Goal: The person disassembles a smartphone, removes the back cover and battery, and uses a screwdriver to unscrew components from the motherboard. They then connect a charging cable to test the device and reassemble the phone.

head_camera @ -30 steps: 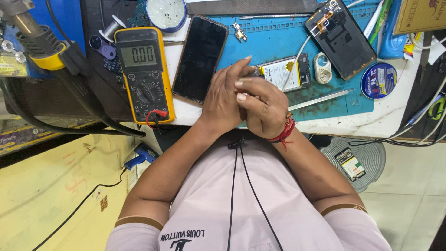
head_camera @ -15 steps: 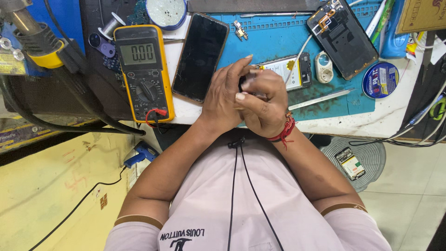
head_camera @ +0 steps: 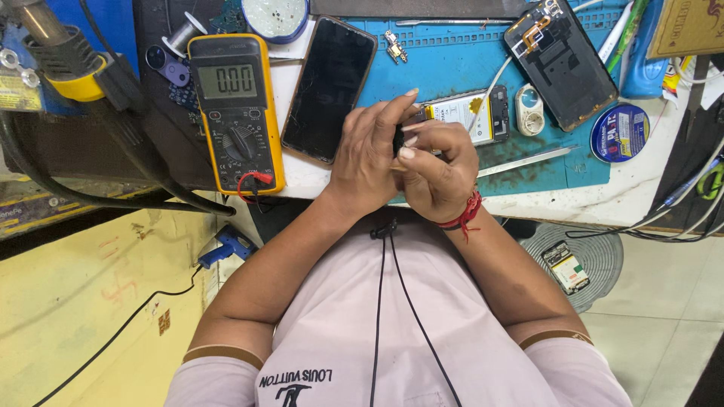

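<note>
Both hands (head_camera: 407, 162) around small dark part (head_camera: 397, 140)

Phone (head_camera: 329, 88) w/ glossy black glass; meter (head_camera: 235, 113) in matt yellow plastic; mat (head_camera: 452, 68) matt blue rubber, scuffed; tweezers (head_camera: 526, 160) bare metal; wristband (head_camera: 465, 215) red thread.

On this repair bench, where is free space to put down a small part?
The blue mat is bare between the black phone and the opened phone shell. The white bench edge below the round tin is free too. Around the yellow multimeter it is crowded, and both hands cover the front.
</note>
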